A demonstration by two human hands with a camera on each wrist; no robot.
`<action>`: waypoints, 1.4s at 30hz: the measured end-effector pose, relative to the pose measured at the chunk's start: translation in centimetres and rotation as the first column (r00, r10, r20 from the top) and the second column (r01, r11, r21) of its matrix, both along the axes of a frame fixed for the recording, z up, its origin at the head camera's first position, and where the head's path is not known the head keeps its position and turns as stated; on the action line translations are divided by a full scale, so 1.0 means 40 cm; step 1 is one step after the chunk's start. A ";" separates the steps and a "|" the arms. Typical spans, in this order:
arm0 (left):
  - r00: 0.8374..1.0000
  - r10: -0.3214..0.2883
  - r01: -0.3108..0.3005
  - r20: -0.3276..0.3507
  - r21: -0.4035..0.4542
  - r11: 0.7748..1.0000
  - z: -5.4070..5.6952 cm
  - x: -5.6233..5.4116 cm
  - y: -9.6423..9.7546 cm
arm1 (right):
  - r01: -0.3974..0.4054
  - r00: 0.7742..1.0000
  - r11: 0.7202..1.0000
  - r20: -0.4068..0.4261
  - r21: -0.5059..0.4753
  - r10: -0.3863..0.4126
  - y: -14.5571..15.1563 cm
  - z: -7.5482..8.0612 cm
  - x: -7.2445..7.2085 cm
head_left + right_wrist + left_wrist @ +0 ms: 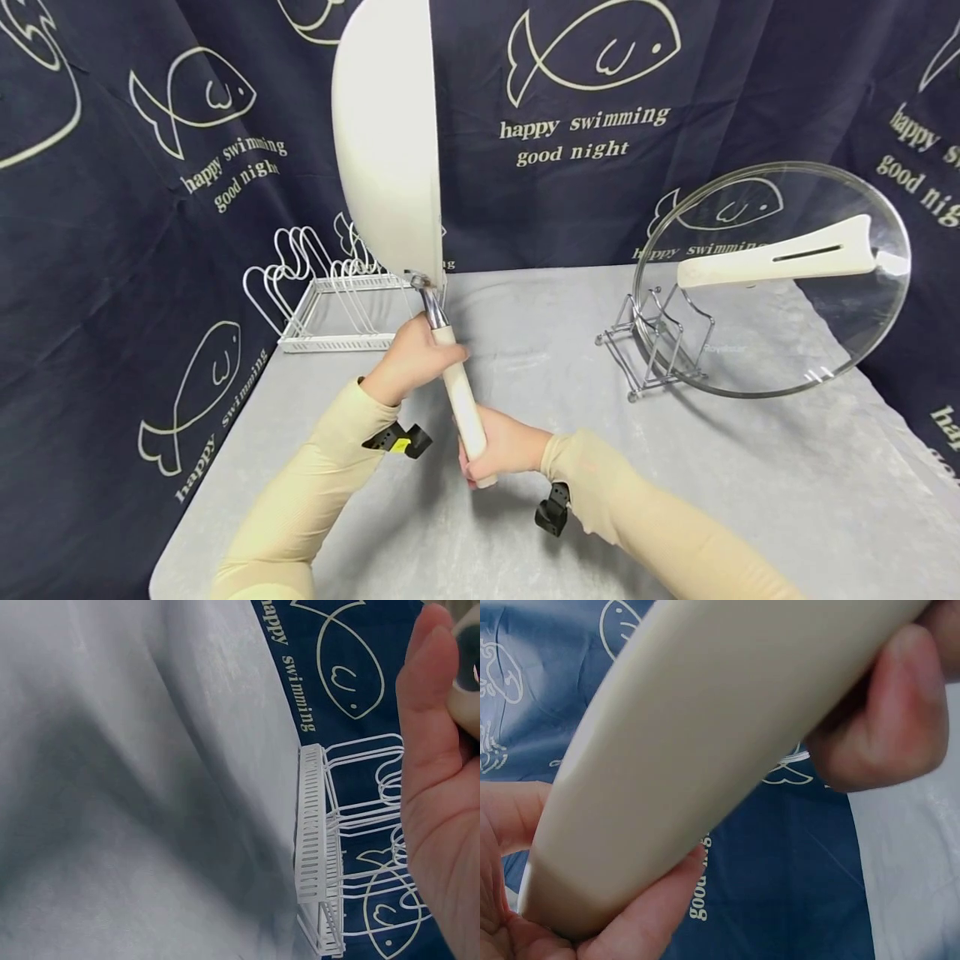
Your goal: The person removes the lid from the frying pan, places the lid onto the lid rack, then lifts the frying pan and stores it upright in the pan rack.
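A white frying pan (386, 142) is held up on its edge above the table, its bowl turned to the left and its handle (463, 396) slanting down toward me. My left hand (417, 360) grips the handle near its metal neck, thumb laid across it. Lower down, my right hand (504, 443) wraps round the handle's end. The left wrist view shows the cream handle (667, 750) close up with fingers of both hands around it. In the right wrist view, the right hand (442, 780) holds the handle's end at the frame's edge.
Behind the pan, at the table's back left, stands a white wire rack (337, 342). To the right, a glass lid (780, 350) with a cream handle stands upright in a small metal wire rack (656, 379). A dark blue fish-print curtain (570, 208) surrounds the grey table (547, 333).
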State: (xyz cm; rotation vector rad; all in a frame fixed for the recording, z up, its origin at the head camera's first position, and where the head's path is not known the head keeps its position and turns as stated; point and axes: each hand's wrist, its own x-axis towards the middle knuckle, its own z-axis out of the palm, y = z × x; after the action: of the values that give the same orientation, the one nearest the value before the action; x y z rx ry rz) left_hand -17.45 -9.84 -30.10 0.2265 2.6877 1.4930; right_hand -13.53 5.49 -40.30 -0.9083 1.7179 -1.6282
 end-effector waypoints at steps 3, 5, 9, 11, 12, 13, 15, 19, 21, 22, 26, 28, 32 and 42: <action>0.998 0.034 -0.036 0.043 0.037 0.999 0.001 0.001 -0.011 | -0.034 0.999 0.999 0.027 -0.003 0.034 -0.009 0.006 -0.004; 0.997 0.050 -0.053 0.062 0.060 0.997 0.002 0.001 -0.019 | -0.056 0.997 0.998 0.058 -0.008 0.056 -0.016 0.012 -0.005; 0.994 0.082 -0.087 0.069 0.068 0.994 0.006 0.002 -0.034 | -0.082 0.992 0.997 0.101 -0.009 0.082 -0.033 0.023 -0.009; 0.993 0.093 -0.097 0.067 0.058 0.994 0.010 0.003 -0.043 | -0.090 0.989 0.996 0.114 -0.005 0.090 -0.042 0.027 -0.011; 0.993 0.099 -0.102 0.063 0.049 0.994 0.012 0.004 -0.047 | -0.095 0.989 0.995 0.117 -0.003 0.095 -0.046 0.029 -0.012; 0.993 0.100 -0.103 0.061 0.042 0.994 0.013 0.004 -0.052 | -0.099 0.988 0.995 0.121 -0.001 0.099 -0.050 0.030 -0.013; 0.993 0.101 -0.103 0.057 0.036 0.994 0.015 0.004 -0.061 | -0.104 0.987 0.995 0.121 0.005 0.102 -0.059 0.032 -0.016; 0.993 0.106 -0.107 0.042 0.020 0.994 0.020 0.004 -0.078 | -0.114 0.987 0.994 0.112 -0.003 0.113 -0.078 0.034 -0.021; 0.994 0.105 -0.106 0.038 0.012 0.994 0.023 0.005 -0.085 | -0.124 0.985 0.992 0.121 -0.019 0.125 -0.087 0.035 -0.022; 0.994 0.105 -0.105 0.034 0.006 0.994 0.025 0.004 -0.089 | -0.127 0.983 0.992 0.127 -0.028 0.129 -0.091 0.036 -0.022; 0.994 0.105 -0.104 0.032 -0.029 0.994 0.031 0.002 -0.099 | -0.130 0.977 0.989 0.161 -0.070 0.140 -0.107 0.037 -0.021; 0.994 0.107 -0.105 0.035 -0.039 0.994 0.032 0.000 -0.103 | -0.126 0.975 0.988 0.173 -0.088 0.139 -0.114 0.037 -0.019; 0.993 0.111 -0.108 0.048 -0.055 0.993 0.033 -0.001 -0.105 | -0.118 0.972 0.987 0.193 -0.105 0.137 -0.121 0.036 -0.016; 0.992 0.119 -0.115 0.046 -0.093 0.989 0.030 -0.005 -0.105 | -0.116 0.974 0.987 0.180 -0.109 0.135 -0.130 0.027 -0.013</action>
State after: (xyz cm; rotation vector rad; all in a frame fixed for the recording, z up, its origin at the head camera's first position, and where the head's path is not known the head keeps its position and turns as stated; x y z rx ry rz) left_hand -17.65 -14.03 -28.92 0.0253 2.7620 1.3808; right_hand -14.04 0.27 -39.21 -0.8617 1.4360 -1.6686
